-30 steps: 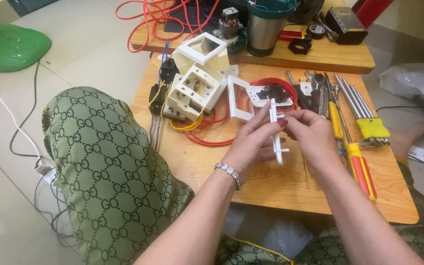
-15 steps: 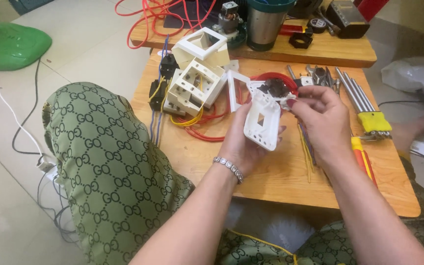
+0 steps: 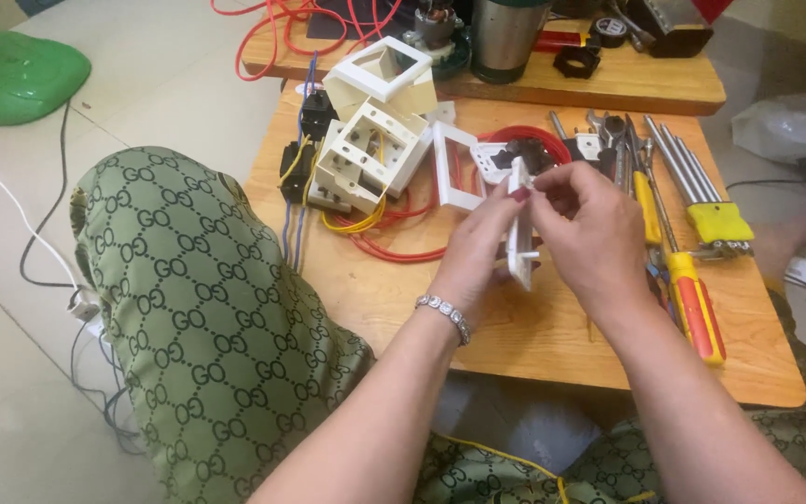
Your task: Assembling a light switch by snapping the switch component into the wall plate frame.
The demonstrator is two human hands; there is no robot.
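The fingers (image 3: pixel 513 198) of the left hand (image 3: pixel 478 247) pinch the upper edge of a white switch plate (image 3: pixel 520 229), which is turned edge-on to the camera and held upright just above the table (image 3: pixel 552 327). The right hand (image 3: pixel 590 233) closes on the same plate from the other side, its fingers curled around the top and back. A silver bracelet (image 3: pixel 447 315) sits on the left wrist. Just behind the hands a white frame (image 3: pixel 454 168) stands beside a coil of red wire (image 3: pixel 403 245), and left of that lies a cluster of white wall boxes (image 3: pixel 366 154) with yellow and blue wires trailing out. To the right, on the table, lie screwdrivers with yellow and red handles (image 3: pixel 697 303) and a set of hex keys in a yellow holder (image 3: pixel 715 219). A knee in green patterned cloth (image 3: pixel 188 308) fills the lower left.
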